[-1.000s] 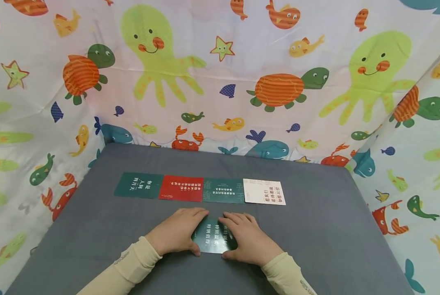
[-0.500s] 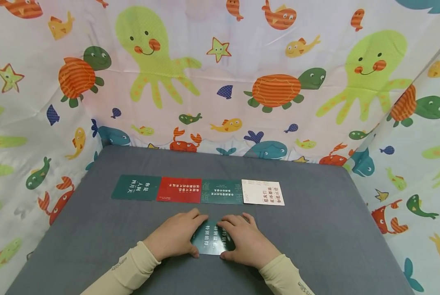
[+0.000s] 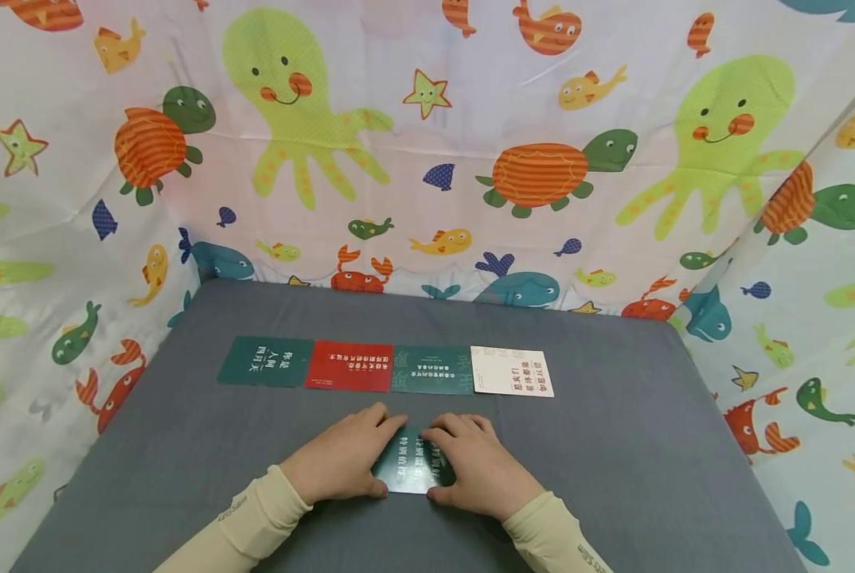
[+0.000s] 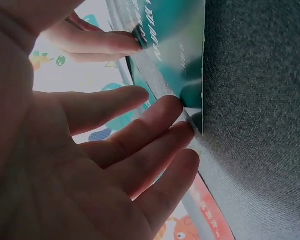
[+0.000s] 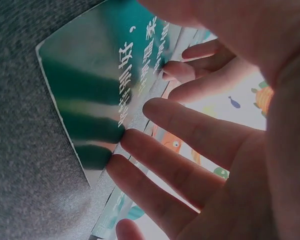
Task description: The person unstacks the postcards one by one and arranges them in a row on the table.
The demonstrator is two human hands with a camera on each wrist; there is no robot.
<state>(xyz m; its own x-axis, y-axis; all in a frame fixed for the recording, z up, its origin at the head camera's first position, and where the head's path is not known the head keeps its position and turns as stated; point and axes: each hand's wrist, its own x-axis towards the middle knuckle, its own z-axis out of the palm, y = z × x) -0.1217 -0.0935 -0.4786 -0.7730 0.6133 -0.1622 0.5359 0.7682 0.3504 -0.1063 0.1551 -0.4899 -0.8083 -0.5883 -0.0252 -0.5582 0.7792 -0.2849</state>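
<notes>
A glossy dark green card (image 3: 409,465) with white lettering lies flat on the grey cloth in the head view. My left hand (image 3: 345,458) is at its left end, the thumb at the near edge and the fingers toward the far edge. At its right end is my right hand (image 3: 478,465), fingertips overlapping the card's face, thumb close to the near corner. Both wrist views show extended, slightly bent fingers; in the right one, fingertips (image 5: 130,137) meet the card's long edge. In the left wrist view, fingertips (image 4: 172,107) reach the card (image 4: 185,60) near a corner.
Beyond the hands, a row of cards runs side by side: a green one (image 3: 264,362), a red one (image 3: 349,367), another green one (image 3: 433,371) and a white one (image 3: 513,372). A sea-animal-printed curtain (image 3: 392,79) surrounds the grey table (image 3: 614,446) at the back and sides.
The hands and the green card between them stay almost in place. The whole head view shifts slightly; the row of cards is unchanged.
</notes>
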